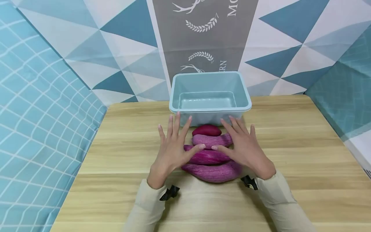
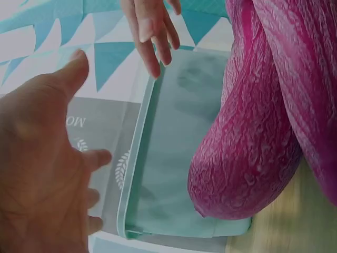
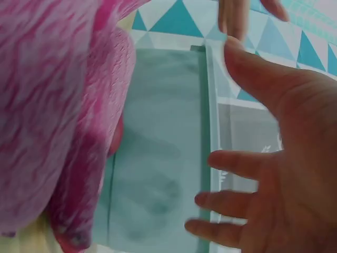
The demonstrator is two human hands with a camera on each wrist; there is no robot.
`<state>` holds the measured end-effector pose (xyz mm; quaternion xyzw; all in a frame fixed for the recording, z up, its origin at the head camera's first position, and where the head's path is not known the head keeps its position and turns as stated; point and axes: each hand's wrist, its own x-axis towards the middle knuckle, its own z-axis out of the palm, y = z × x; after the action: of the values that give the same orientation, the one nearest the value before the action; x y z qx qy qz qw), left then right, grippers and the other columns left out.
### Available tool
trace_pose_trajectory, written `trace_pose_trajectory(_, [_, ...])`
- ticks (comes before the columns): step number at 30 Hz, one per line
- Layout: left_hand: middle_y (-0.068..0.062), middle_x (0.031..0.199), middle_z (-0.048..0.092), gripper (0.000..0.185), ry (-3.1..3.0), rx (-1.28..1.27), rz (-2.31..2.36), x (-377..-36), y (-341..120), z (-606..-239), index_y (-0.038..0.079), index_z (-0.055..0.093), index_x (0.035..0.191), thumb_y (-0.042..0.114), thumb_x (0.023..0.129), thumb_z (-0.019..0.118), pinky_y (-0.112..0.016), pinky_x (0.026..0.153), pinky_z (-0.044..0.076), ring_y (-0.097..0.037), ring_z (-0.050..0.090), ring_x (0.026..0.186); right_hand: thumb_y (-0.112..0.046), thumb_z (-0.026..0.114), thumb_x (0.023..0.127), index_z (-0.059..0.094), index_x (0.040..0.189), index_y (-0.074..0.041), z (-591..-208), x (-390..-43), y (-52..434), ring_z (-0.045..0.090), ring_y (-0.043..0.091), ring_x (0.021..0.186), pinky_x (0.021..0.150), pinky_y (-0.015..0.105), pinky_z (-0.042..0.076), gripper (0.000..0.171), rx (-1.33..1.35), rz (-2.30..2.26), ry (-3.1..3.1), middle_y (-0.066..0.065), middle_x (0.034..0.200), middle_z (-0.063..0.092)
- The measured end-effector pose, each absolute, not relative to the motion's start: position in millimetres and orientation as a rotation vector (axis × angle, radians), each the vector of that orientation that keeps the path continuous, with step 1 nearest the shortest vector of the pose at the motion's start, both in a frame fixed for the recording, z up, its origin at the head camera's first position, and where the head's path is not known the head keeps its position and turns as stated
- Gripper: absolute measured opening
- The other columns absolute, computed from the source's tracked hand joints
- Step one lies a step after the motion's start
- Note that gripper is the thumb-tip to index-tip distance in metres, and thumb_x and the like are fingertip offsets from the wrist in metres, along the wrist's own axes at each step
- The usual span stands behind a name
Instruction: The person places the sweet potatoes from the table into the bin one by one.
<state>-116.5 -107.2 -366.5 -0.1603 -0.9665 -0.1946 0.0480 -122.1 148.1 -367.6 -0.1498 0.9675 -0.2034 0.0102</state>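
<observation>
both hands hover flat over a pile of purple sweet potatoes on the tabletop. the left hand (image 1: 171,151) has its fingers spread and straight, its thumb tip just over the second sweet potato from the far end, gripping nothing. the right hand (image 1: 246,148) mirrors it, fingers extended, thumb pointing inward to nearly meet the left thumb, also gripping nothing.

between and under the hands lie four sweet potatoes in a row running away from the person: a dark red one (image 1: 206,130) beyond the fingertips, a paler purple one (image 1: 210,140) under the thumbs, a bright magenta one (image 1: 205,157) between the palms, and the largest (image 1: 213,172) nearest the wrists. they touch one another.

just beyond the fingertips stands a light blue plastic bin (image 1: 210,77), with nothing visible inside it. the farthest sweet potato lies just beside its near wall.

judging from this, nothing is in the bin yet, and no sweet potato is lifted; all four are left on the tabletop (image 1: 304,154).
</observation>
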Motion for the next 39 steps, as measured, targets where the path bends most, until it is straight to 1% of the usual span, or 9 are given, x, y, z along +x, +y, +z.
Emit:
trace_pose_trajectory(2, [-0.007,0.172,-0.011,0.109,-2.907,-0.504,-0.620,-120.9,-108.0,-366.2,0.032,0.009,0.163,0.098,0.075,0.008,-0.075,0.118,-0.009,-0.035,-0.011,0.159,-0.061,0.069,0.087,0.027,0.160,-0.016,-369.9,-124.6,151.7,0.020,0.046,0.154,0.119,0.074,0.010,0.095,-0.529,-0.697,3.047,0.019,0.168,0.022])
trace_pose_trajectory(5, [-0.006,0.172,-0.010,0.111,-2.858,-0.505,-0.655,-128.5,-110.4,-366.0,0.032,0.014,0.163,0.099,0.074,0.009,-0.076,0.117,-0.008,-0.035,-0.010,0.159,-0.057,0.073,0.086,0.036,0.156,-0.012,-373.5,-128.6,156.2,0.031,0.045,0.150,0.120,0.068,0.020,0.091,-0.612,-0.791,3.059,0.019,0.163,0.034])
trace_pose_trajectory(11, [-0.007,0.172,-0.007,0.112,-2.827,-0.455,-0.631,-152.3,-116.8,-370.2,0.033,0.018,0.162,0.100,0.073,0.012,-0.072,0.119,-0.012,-0.034,-0.009,0.160,-0.061,0.077,0.080,0.047,0.149,-0.016,-383.4,-136.7,164.7,0.043,0.038,0.143,0.116,0.065,0.033,0.087,-0.651,-0.961,3.011,0.010,0.154,0.049])
trace_pose_trajectory(16, [-0.008,0.172,-0.005,0.112,-2.817,-0.423,-0.633,-167.8,-118.3,-374.3,0.036,0.018,0.161,0.102,0.071,0.012,-0.071,0.120,-0.011,-0.035,-0.005,0.160,-0.056,0.082,0.077,0.051,0.144,-0.017,-393.3,-143.4,170.6,0.049,0.034,0.138,0.110,0.062,0.043,0.084,-0.694,-1.107,2.925,0.007,0.149,0.054])
trace_pose_trajectory(19, [-0.007,0.172,-0.007,0.111,-2.813,-0.430,-0.654,-174.6,-118.3,-374.6,0.036,0.017,0.161,0.102,0.071,0.015,-0.069,0.121,-0.011,-0.034,-0.006,0.160,-0.054,0.084,0.076,0.052,0.144,-0.014,-396.7,-145.8,171.9,0.049,0.034,0.137,0.110,0.061,0.043,0.084,-0.690,-1.138,2.880,0.008,0.147,0.055])
trace_pose_trajectory(23, [-0.006,0.172,-0.007,0.110,-2.794,-0.444,-0.690,-183.8,-118.6,-374.0,0.036,0.019,0.161,0.101,0.072,0.019,-0.067,0.123,-0.010,-0.035,-0.001,0.160,-0.054,0.084,0.076,0.053,0.143,-0.012,-398.2,-149.7,172.5,0.050,0.033,0.136,0.110,0.059,0.043,0.085,-0.697,-1.153,2.860,0.008,0.146,0.056])
trace_pose_trajectory(26, [-0.007,0.173,-0.005,0.108,-2.772,-0.439,-0.709,-190.0,-118.9,-373.7,0.037,0.020,0.161,0.100,0.073,0.023,-0.067,0.123,-0.007,-0.035,0.003,0.159,-0.051,0.085,0.076,0.054,0.143,-0.011,-399.4,-152.9,174.3,0.051,0.033,0.137,0.111,0.058,0.044,0.084,-0.719,-1.167,2.844,0.009,0.146,0.056])
trace_pose_trajectory(31, [-0.008,0.173,-0.004,0.103,-2.754,-0.432,-0.721,-200.0,-118.1,-374.6,0.038,0.023,0.160,0.098,0.076,0.029,-0.069,0.123,-0.006,-0.036,0.002,0.159,-0.047,0.085,0.077,0.054,0.142,-0.009,-406.0,-157.1,178.4,0.056,0.035,0.132,0.108,0.056,0.047,0.082,-0.741,-1.196,2.798,0.012,0.143,0.059])
trace_pose_trajectory(39, [-0.010,0.172,-0.001,0.088,-2.713,-0.392,-0.748,-216.6,-120.5,-375.8,0.039,0.029,0.158,0.082,0.084,0.051,-0.068,0.123,-0.004,-0.034,0.009,0.158,-0.048,0.085,0.077,0.056,0.141,-0.009,-415.6,-161.3,182.1,0.059,0.033,0.129,0.106,0.053,0.049,0.081,-0.725,-1.210,2.737,0.012,0.141,0.061])
